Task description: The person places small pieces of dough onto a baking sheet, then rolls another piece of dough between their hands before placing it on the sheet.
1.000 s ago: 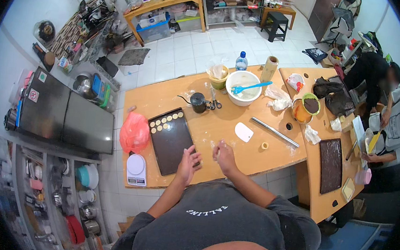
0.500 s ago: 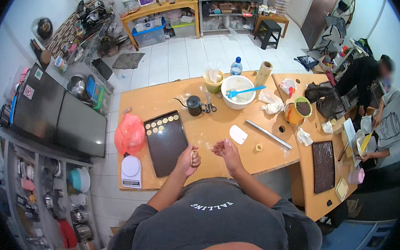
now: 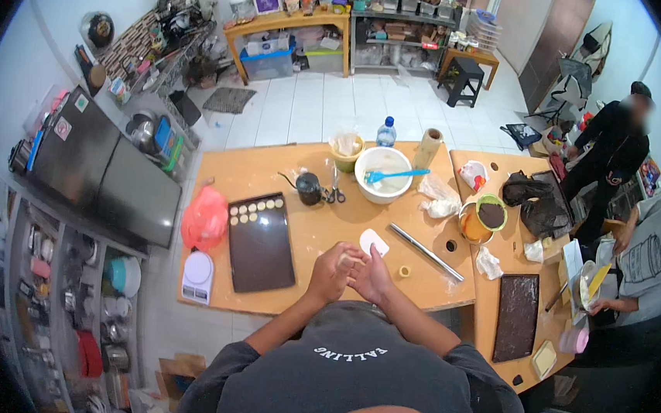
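My left hand is curled, its fingers meeting my right hand above the table's near edge. A pale dough-like lump seems to be in it, mostly hidden by the fingers. My right hand lies open, palm turned up, against the left fingertips. Left of them sits a dark baking tray with several flat pale dough rounds in rows at its far end. Just beyond my right hand is a white scraper. A small pale ring-shaped piece rests to its right, near a metal rod.
A kitchen scale and pink plastic bag flank the tray. Farther back stand a black kettle, scissors, a white bowl with a blue spatula, and a bottle. Two people are at the right.
My hands have come together from being apart, the left moving right. The pale lump showed in my left fist before. The person in black has straightened up.
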Demonstrator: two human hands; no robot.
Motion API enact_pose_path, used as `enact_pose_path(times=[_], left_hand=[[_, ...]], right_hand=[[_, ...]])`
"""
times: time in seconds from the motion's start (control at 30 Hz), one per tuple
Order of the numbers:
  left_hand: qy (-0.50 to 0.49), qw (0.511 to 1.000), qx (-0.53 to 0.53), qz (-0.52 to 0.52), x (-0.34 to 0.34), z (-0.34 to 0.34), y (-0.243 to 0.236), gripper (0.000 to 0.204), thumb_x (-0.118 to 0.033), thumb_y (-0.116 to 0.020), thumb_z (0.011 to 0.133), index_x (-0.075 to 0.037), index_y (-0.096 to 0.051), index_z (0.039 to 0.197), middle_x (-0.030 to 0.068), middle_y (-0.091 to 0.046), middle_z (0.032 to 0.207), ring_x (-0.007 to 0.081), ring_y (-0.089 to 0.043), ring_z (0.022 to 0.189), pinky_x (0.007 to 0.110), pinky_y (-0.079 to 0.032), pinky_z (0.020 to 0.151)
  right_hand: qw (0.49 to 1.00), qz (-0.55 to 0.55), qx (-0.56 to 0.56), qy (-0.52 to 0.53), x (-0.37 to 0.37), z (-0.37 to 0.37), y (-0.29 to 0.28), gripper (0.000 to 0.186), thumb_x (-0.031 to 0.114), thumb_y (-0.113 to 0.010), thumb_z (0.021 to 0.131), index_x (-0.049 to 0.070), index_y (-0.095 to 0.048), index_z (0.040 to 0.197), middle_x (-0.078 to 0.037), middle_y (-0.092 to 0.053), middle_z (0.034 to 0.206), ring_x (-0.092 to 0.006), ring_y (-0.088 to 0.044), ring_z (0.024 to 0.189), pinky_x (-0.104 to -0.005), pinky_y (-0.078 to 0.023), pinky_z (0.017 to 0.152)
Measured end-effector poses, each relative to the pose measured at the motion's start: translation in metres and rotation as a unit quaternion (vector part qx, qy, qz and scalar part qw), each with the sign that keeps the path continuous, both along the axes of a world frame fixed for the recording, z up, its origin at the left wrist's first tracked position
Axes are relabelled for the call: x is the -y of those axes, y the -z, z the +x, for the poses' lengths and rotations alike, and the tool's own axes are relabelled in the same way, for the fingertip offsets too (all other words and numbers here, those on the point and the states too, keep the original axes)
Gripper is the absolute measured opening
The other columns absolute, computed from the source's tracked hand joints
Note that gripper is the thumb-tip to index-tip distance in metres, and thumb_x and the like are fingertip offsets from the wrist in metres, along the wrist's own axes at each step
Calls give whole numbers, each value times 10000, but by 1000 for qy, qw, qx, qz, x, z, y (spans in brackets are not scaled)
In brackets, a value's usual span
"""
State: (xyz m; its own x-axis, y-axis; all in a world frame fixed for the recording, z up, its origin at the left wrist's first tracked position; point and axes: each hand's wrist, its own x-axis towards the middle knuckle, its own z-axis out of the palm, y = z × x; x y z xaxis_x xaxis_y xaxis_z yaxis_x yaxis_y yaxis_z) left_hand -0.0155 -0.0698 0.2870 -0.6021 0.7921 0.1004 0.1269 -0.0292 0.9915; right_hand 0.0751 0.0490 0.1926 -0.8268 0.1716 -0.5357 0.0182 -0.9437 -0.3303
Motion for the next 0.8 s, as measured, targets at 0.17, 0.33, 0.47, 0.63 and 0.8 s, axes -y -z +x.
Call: enact_pose_path(times=[0.17, 0.33, 0.47, 0.63, 0.8], left_hand=[[35, 972, -230, -9, -40, 38, 19, 563, -475, -467, 984, -23, -533, 1312, 199, -544, 1259, 370, -488, 1233, 449, -395, 1033], [-66, 964, -256, -3, -65, 69, 51, 563, -448, -464, 989, -27, -492, 1361, 197, -526, 1256, 354, -469, 1251, 420, -339, 1086], [-143, 987, 63, -31, -75, 96, 109, 588, -495, -325, 1036, -60, -426, 1419, 166, -483, 1364, 280, -474, 1265, 420, -371, 1051], [-66, 799, 598, 8, -84, 125, 131, 663, -661, -314, 976, -140, -464, 1358, 133, -518, 1328, 277, -496, 1225, 493, -394, 1005], [25, 746, 652, 134, -95, 119, 94, 657, -678, -330, 960, -153, -472, 1330, 106, -606, 1207, 310, -564, 1126, 502, -468, 891]], right_hand=[[1000, -4, -5, 10, -34, 32, -36, 572, 657, -319, 979, 128, -512, 1080, -122, -571, 1092, -292, -583, 1027, -479, -500, 869], [999, 30, 36, -9, -83, 67, 5, 539, 637, -357, 985, 154, -490, 788, -49, -537, 733, -212, -554, 643, -347, -452, 534], [984, 144, 99, -25, -93, 86, -10, 565, 570, -318, 1027, 148, -358, 654, 0, -330, 496, -113, -248, 366, -286, -184, 357], [795, 606, 12, -20, -99, 109, -10, 614, 536, -234, 1045, 62, -537, 798, -74, -558, 741, -185, -535, 657, -323, -446, 629], [747, 630, -208, 39, -104, 112, -63, 785, 554, -90, 1031, -29, -615, 1000, -180, -585, 1046, -289, -547, 1065, -399, -389, 989]])
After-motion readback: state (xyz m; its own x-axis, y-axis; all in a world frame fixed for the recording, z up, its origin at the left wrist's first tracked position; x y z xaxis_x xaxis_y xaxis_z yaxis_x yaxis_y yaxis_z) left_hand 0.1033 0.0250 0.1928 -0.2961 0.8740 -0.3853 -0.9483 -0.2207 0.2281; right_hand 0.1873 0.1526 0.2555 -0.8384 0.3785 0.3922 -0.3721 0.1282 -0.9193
